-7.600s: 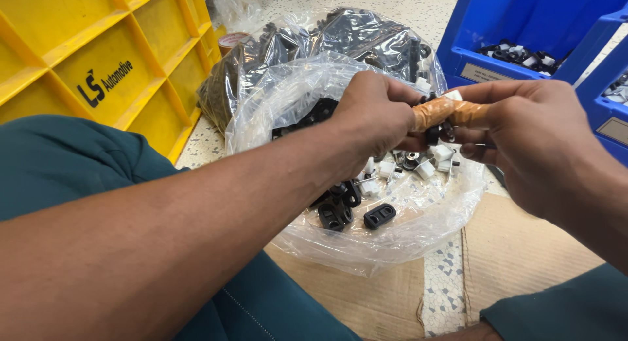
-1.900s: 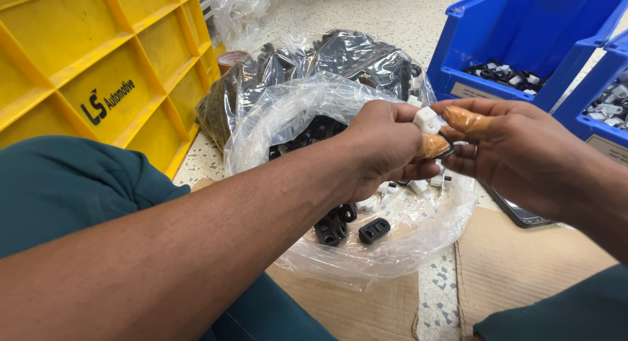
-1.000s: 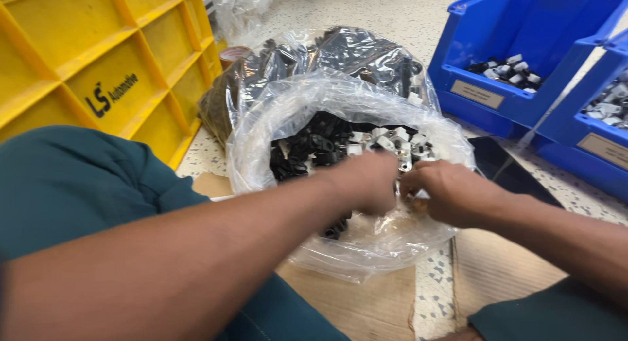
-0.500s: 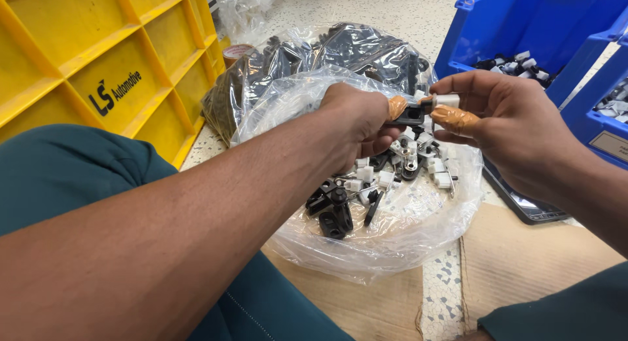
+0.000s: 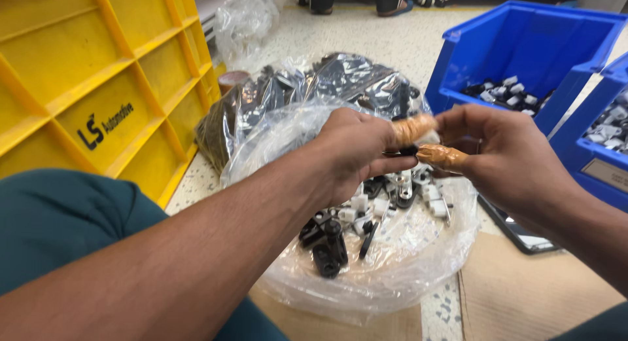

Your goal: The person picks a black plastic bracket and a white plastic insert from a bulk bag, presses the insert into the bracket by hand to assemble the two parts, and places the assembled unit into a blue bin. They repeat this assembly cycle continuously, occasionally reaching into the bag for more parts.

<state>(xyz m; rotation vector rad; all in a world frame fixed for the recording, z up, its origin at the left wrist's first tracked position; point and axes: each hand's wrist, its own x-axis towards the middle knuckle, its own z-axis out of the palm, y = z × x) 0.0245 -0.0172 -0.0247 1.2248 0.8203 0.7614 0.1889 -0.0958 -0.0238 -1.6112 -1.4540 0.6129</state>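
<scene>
Head view: left hand [image 5: 356,151] and right hand [image 5: 504,161] pinch a small black plastic clip [image 5: 409,150] between orange-capped fingertips [image 5: 412,128], above the clear plastic bag of parts [image 5: 392,275]. Blue bin [image 5: 523,46] at two o'clock. Best keep the pinch firm and aligned.

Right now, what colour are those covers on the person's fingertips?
Orange-tan, on the fingertip covers of both hands, seen clearly in the head view.

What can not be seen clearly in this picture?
- Head view: the small black part pinched between left hand and right hand; the fingers cover most of it, so its shape is unclear.
- The second blue bin is cut off by the right edge.
- The dark flat object on the floor is partly behind the right hand.
</scene>
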